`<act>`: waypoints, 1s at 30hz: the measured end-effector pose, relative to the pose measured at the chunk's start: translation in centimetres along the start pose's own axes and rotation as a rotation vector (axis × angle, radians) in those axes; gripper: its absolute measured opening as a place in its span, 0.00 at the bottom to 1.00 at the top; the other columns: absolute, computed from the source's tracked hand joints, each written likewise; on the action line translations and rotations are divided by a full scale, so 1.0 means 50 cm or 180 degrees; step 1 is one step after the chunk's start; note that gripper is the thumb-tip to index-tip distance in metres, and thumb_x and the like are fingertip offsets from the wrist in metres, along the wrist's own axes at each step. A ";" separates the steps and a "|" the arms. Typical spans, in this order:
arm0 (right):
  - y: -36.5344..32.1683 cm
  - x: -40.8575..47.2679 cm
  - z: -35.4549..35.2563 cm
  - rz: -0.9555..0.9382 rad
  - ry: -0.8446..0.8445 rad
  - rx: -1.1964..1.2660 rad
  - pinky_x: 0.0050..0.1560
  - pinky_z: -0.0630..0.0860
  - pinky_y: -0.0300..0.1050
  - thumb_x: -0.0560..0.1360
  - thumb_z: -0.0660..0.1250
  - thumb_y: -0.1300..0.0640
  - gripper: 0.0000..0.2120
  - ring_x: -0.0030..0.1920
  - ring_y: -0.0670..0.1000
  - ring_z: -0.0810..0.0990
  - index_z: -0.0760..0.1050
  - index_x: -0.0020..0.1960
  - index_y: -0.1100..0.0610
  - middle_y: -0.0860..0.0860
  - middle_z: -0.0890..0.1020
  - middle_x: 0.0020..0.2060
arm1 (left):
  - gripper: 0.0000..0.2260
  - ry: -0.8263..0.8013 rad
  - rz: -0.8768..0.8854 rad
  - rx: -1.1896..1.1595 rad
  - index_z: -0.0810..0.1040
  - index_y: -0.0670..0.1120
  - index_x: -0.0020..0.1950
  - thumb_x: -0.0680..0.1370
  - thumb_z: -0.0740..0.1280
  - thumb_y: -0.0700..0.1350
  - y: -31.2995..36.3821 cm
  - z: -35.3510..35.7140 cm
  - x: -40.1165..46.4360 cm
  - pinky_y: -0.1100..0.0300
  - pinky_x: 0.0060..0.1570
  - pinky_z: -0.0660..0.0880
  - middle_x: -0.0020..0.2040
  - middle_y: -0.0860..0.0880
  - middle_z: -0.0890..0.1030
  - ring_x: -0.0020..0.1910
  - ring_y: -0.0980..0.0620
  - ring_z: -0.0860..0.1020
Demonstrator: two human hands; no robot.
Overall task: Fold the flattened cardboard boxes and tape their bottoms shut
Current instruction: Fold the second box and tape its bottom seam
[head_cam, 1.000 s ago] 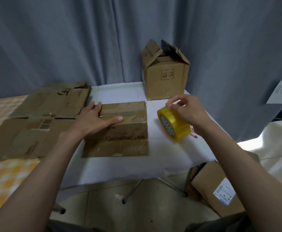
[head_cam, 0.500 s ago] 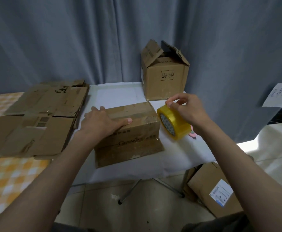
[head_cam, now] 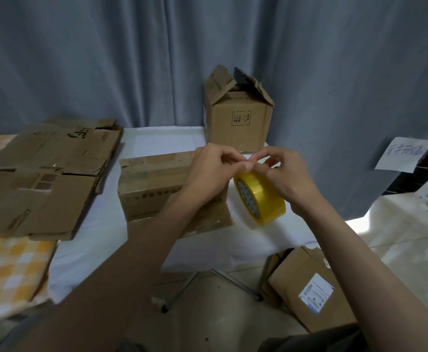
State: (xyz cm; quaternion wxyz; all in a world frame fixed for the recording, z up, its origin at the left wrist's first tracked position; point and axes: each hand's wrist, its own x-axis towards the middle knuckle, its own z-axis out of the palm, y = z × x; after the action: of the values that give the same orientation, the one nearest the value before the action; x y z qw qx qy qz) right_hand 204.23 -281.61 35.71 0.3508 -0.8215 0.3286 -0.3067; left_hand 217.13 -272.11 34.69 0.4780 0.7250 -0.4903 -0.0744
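The tape roll (head_cam: 260,196) stands on edge on the white table (head_cam: 93,240), just right of the folded box (head_cam: 157,184). Its top is held by the right hand (head_cam: 287,174). The left hand (head_cam: 214,171) is curled at the same spot, fingertips to fingertips, and the loose tape end seems to be picked at; if any tape is really pinched cannot be told.

To do this well, the end should be lifted with a nail, the roll kept steady, and the tape pulled out straight so it does not stick to itself. Then it should be laid along the box's bottom seam.

The tall box (head_cam: 239,125) at the back has open flaps; what is inside is hidden. Flat boxes (head_cam: 43,179) are piled at the left.
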 end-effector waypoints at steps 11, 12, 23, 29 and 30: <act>0.017 -0.018 -0.045 0.0327 -0.0035 0.0001 0.38 0.70 0.38 0.79 0.67 0.51 0.09 0.41 0.46 0.73 0.80 0.59 0.47 0.47 0.76 0.41 | 0.07 0.0002 -0.0434 -0.0124 0.82 0.51 0.39 0.75 0.74 0.41 0.032 0.053 0.021 0.59 0.41 0.77 0.37 0.52 0.83 0.37 0.56 0.78; 0.015 -0.019 -0.047 0.0430 -0.0174 0.0019 0.38 0.69 0.37 0.80 0.66 0.49 0.15 0.41 0.46 0.73 0.75 0.66 0.46 0.46 0.74 0.43 | 0.09 -0.0047 -0.0520 -0.0218 0.82 0.51 0.37 0.75 0.72 0.39 0.035 0.052 0.023 0.60 0.40 0.77 0.37 0.53 0.82 0.38 0.57 0.78; 0.024 -0.038 -0.053 0.1426 -0.0855 0.0954 0.64 0.75 0.54 0.72 0.71 0.39 0.34 0.61 0.53 0.76 0.65 0.73 0.50 0.51 0.75 0.64 | 0.05 -0.0413 -0.0843 -0.0617 0.81 0.46 0.42 0.78 0.69 0.40 0.033 0.031 0.034 0.61 0.40 0.74 0.44 0.51 0.81 0.43 0.54 0.78; 0.005 -0.056 -0.057 0.1027 -0.1518 0.1205 0.48 0.75 0.41 0.77 0.67 0.54 0.18 0.41 0.40 0.83 0.69 0.65 0.49 0.45 0.87 0.37 | 0.05 -0.0158 -0.0939 -0.0794 0.81 0.44 0.45 0.80 0.67 0.38 0.017 0.013 0.045 0.66 0.36 0.77 0.47 0.47 0.82 0.45 0.52 0.79; 0.004 -0.057 -0.058 0.1016 -0.1415 0.1226 0.50 0.75 0.41 0.77 0.67 0.55 0.16 0.42 0.41 0.83 0.72 0.64 0.50 0.43 0.86 0.34 | 0.04 -0.0141 -0.0965 -0.0863 0.81 0.43 0.46 0.79 0.68 0.39 0.014 0.009 0.048 0.67 0.35 0.78 0.46 0.46 0.82 0.45 0.51 0.79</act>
State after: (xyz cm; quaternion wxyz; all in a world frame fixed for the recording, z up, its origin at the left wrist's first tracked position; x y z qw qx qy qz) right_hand 200.35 -280.64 36.41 0.6064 -0.7250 0.3046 -0.1177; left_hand 217.64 -274.29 35.84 0.5437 0.7176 -0.3715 -0.2268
